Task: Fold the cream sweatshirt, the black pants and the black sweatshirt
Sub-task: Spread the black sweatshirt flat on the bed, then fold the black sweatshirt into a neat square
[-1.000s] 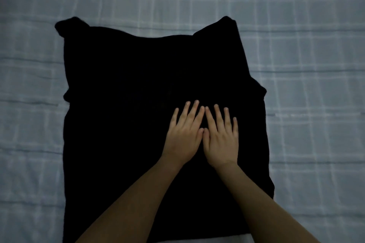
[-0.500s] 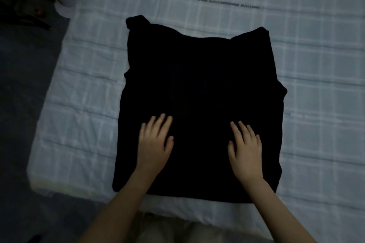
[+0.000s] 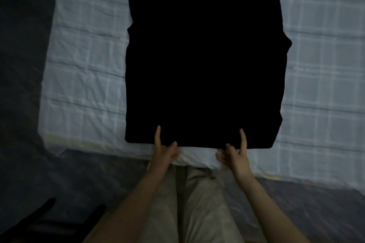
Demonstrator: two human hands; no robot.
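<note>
Pale blue checked bed sheet (image 3: 88, 65), creased, covers the mattress up to its near edge. Black sweatshirt (image 3: 205, 65), sleeves folded in, lies flat on the sheet as a rough rectangle, its hem at the near edge. Beige trousers (image 3: 197, 203) of the person show below. Left hand (image 3: 165, 151) and right hand (image 3: 236, 157) each pinch the hem, thumb on top, fingers curled beneath. Hands are apart, both inside the hem corners.

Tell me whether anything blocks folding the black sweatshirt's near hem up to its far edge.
Nothing visible: the black sweatshirt lies bare on top, left hand and right hand pinching its near hem.
</note>
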